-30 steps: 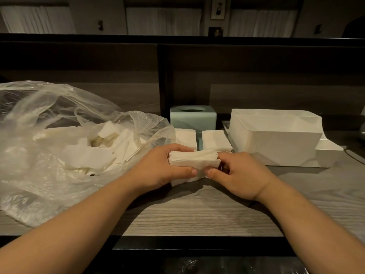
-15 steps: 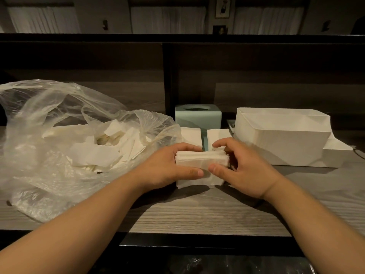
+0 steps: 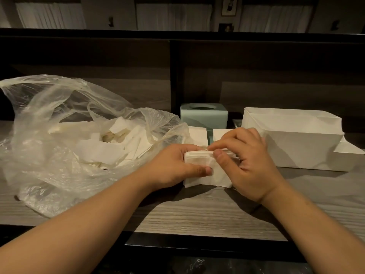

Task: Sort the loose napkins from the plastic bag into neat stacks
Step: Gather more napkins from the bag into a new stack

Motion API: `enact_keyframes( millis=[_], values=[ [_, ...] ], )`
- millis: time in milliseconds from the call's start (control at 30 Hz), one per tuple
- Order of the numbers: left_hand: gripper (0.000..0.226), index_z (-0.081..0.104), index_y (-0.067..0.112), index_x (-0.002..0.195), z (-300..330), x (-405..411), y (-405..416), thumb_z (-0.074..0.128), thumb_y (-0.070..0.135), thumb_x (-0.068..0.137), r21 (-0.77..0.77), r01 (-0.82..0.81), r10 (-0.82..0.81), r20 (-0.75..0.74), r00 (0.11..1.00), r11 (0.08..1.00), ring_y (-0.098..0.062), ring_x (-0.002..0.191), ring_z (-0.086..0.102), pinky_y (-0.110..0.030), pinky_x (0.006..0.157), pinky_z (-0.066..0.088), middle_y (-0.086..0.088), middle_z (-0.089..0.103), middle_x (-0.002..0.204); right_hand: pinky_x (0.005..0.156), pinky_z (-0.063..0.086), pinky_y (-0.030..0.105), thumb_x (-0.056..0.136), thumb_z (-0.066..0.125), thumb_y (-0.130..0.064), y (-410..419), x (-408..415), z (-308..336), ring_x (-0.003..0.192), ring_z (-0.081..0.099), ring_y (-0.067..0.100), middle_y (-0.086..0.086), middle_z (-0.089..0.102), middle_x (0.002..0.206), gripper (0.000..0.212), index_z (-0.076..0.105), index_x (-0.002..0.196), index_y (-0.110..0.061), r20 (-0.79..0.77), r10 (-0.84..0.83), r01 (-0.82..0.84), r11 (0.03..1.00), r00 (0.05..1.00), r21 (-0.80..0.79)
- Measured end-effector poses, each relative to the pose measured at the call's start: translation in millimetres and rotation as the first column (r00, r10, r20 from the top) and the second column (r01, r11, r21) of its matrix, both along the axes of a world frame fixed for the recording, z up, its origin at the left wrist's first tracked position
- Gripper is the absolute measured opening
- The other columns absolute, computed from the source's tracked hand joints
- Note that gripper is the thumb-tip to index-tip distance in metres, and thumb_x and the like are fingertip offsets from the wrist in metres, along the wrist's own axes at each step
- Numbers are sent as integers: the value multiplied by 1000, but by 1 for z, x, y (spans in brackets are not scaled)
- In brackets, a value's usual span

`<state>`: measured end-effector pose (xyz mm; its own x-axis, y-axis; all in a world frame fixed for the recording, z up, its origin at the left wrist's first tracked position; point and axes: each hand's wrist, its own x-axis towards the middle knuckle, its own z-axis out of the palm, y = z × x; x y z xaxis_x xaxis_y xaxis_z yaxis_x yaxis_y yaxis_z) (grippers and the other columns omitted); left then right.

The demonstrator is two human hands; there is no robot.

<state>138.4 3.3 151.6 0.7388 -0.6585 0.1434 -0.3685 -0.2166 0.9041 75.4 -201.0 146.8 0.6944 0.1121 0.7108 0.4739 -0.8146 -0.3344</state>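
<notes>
On the wooden counter (image 3: 197, 216), one napkin bundle (image 3: 199, 158) is gripped by the left hand (image 3: 173, 165) and pinched by the right hand (image 3: 248, 159); two finished napkin stacks (image 3: 197, 133) are seen behind, one plastic bag (image 3: 59, 123) alongside.

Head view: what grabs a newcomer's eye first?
Dead centre, the left hand and the right hand both grip a small stack of white folded napkins held just above the grey wood-grain counter. To the left, a big crumpled clear plastic bag spills loose napkins. Behind the hands sit two flat white napkin stacks and a pale green tissue box, with a white rectangular bin at right.
</notes>
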Motion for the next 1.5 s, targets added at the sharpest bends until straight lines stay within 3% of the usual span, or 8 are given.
enact_keyframes(
  millis=[167, 300, 433, 600, 800, 1067, 1333, 1500],
  values=[
    [28, 75, 26, 111, 1, 0, -4, 84, 31, 85, 63, 6, -11, 72, 997, 998, -17, 92, 72, -37, 83, 57, 1, 77, 99, 82, 28, 36, 95, 54, -50, 15, 2, 9, 97, 44, 10, -12, 57, 93, 27, 74, 93, -34, 130, -84, 83, 996, 988, 16],
    [25, 77, 30, 111, 0, -2, -6, 83, 30, 86, 45, -3, -2, 114, 993, 999, -19, 97, 71, -48, 96, 55, 2, 77, 101, 84, 21, 34, 89, 58, -55, 18, 3, 11, 99, 41, 10, -17, 52, 93, 27, 77, 94, -37, 88, -91, 98, 992, 992, -83],
    [27, 77, 27, 112, -2, 0, -7, 83, 24, 86, 54, -5, -1, 115, 993, 999, -16, 100, 71, -47, 99, 54, 3, 78, 102, 81, 14, 30, 87, 58, -58, 20, 5, 11, 101, 41, 12, -17, 53, 94, 29, 78, 97, -40, 50, -100, 106, 983, 994, -146],
    [38, 73, 32, 120, -4, 1, -8, 85, 34, 83, 81, -41, 26, 180, 983, 996, -10, 104, 69, -47, 101, 52, 8, 77, 106, 79, 15, 28, 91, 56, -53, 21, 4, 12, 99, 42, 10, -17, 53, 91, 26, 77, 97, -38, 43, -68, 71, 994, 997, -79],
    [28, 77, 27, 112, -1, -2, -8, 82, 20, 85, 59, -2, -10, 204, 979, 998, -12, 103, 71, -49, 101, 52, 6, 78, 102, 82, 16, 30, 87, 59, -55, 21, 4, 11, 99, 42, 8, -18, 55, 91, 20, 74, 92, -44, 18, -43, 44, 995, 999, -85],
    [30, 76, 27, 110, -3, 0, -8, 82, 22, 81, 59, 4, -17, 227, 974, 998, -12, 100, 71, -48, 97, 54, 6, 77, 101, 82, 15, 29, 87, 59, -52, 22, 3, 12, 99, 37, 4, -24, 51, 90, 14, 70, 90, -46, -40, -51, 46, 993, 998, -106],
    [33, 74, 28, 114, -5, 3, -8, 84, 28, 83, 70, 10, -27, 252, 967, 997, -12, 101, 70, -47, 96, 54, 6, 77, 103, 86, 27, 36, 87, 60, -45, 24, 2, 13, 97, 44, 6, -20, 56, 87, 5, 62, 83, -48, -39, -5, 6, 1000, 999, 27],
    [27, 74, 20, 107, -5, 5, -7, 81, 35, 86, 77, 29, -46, 223, 974, 997, -21, 89, 71, -55, 86, 55, -3, 76, 94, 87, 42, 56, 89, 56, -48, 22, 0, 16, 96, 50, 8, -21, 58, 89, 6, 60, 87, -46, 26, 30, -33, 996, 999, 86]
  ],
)
